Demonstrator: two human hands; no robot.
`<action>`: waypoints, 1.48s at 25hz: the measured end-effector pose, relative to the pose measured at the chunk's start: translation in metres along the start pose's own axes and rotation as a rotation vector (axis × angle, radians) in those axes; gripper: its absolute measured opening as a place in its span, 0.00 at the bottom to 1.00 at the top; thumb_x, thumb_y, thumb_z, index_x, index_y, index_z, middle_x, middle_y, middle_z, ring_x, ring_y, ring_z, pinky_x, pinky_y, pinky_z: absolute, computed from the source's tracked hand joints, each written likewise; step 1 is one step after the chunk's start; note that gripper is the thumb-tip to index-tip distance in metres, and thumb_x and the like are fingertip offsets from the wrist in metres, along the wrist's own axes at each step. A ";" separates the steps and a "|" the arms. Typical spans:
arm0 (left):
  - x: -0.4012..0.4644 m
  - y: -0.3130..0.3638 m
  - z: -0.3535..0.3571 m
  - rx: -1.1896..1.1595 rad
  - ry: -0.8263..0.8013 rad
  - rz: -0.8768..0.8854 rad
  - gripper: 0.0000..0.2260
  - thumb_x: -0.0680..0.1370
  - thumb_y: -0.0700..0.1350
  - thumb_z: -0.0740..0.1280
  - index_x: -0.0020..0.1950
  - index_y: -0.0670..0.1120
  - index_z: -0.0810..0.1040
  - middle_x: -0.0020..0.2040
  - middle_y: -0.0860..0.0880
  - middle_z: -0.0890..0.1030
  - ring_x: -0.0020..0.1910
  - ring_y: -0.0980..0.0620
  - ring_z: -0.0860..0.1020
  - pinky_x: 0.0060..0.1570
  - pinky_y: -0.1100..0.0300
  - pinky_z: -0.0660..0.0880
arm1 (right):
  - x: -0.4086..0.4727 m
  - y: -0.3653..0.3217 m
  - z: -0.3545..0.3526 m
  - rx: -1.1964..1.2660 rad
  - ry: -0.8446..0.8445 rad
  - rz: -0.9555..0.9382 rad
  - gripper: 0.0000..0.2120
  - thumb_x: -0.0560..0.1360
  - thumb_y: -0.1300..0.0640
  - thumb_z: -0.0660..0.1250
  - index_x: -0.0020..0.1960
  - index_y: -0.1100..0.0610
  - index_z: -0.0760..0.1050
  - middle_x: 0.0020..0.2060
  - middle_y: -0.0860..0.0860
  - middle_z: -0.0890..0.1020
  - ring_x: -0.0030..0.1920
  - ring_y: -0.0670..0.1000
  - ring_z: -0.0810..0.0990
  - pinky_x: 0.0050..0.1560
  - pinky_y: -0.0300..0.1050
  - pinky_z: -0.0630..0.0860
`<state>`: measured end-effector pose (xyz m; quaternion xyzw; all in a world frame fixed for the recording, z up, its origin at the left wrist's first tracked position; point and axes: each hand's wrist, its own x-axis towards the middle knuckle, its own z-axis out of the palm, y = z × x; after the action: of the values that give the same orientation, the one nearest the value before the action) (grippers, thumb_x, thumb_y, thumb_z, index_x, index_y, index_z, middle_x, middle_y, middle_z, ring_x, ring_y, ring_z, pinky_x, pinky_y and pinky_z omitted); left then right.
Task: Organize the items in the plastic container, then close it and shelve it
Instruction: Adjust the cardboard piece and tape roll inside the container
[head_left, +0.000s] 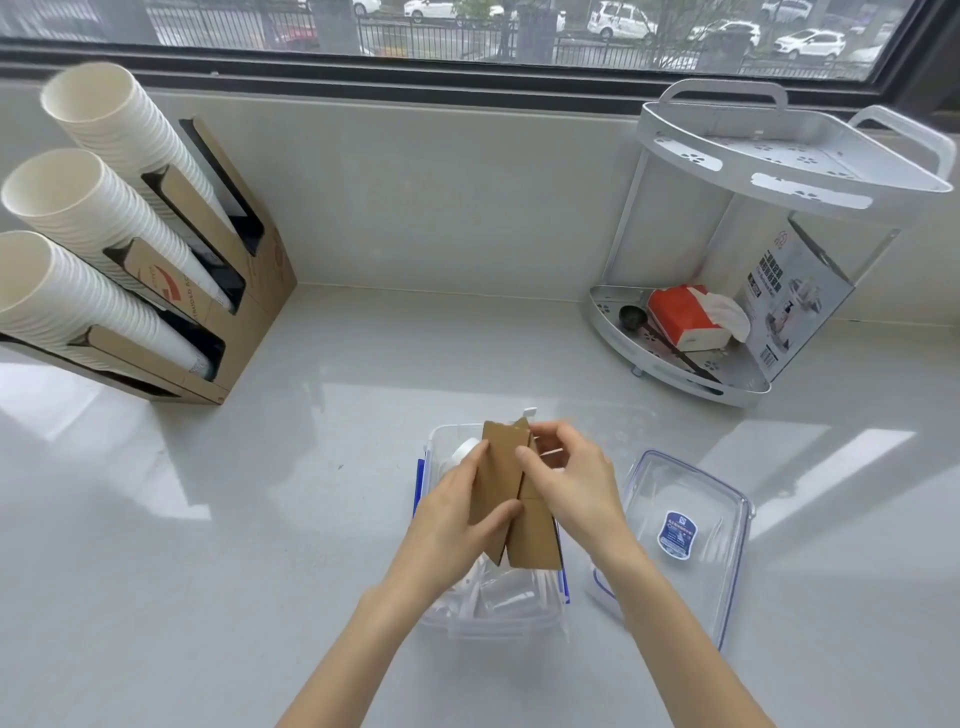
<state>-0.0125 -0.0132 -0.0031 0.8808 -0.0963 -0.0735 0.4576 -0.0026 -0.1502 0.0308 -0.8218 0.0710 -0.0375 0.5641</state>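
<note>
Both hands hold a brown cardboard piece above the open plastic container, which sits on the pale bench near its front edge. The left hand is closed on the cardboard's left side, thumb across its face; the right hand pinches its upper right edge. White and clear items lie inside the container. Its clear lid, blue-trimmed, lies just beside it on the right. A white two-tier corner shelf stands well apart at the back right.
</note>
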 end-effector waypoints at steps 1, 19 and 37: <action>0.001 0.004 -0.001 -0.062 -0.003 -0.003 0.29 0.73 0.51 0.66 0.71 0.53 0.59 0.64 0.54 0.73 0.61 0.57 0.71 0.57 0.72 0.67 | 0.000 -0.003 -0.004 0.041 0.003 0.002 0.07 0.71 0.58 0.67 0.44 0.47 0.73 0.35 0.41 0.78 0.34 0.36 0.77 0.33 0.22 0.69; -0.013 0.018 -0.011 -0.687 -0.087 -0.199 0.12 0.75 0.46 0.63 0.56 0.60 0.71 0.55 0.50 0.79 0.47 0.62 0.81 0.41 0.66 0.79 | -0.023 -0.004 0.003 0.434 -0.206 0.101 0.08 0.73 0.63 0.65 0.45 0.51 0.79 0.45 0.51 0.84 0.47 0.49 0.83 0.50 0.42 0.79; -0.026 -0.010 -0.042 -0.514 0.170 -0.273 0.12 0.70 0.47 0.70 0.48 0.58 0.70 0.51 0.58 0.76 0.48 0.54 0.79 0.45 0.57 0.78 | -0.020 -0.004 0.032 0.245 -0.353 0.103 0.07 0.76 0.60 0.59 0.47 0.53 0.76 0.42 0.49 0.81 0.41 0.42 0.81 0.42 0.35 0.78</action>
<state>-0.0272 0.0317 0.0141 0.7438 0.0833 -0.0823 0.6580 -0.0171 -0.1164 0.0231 -0.7363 0.0078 0.1274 0.6646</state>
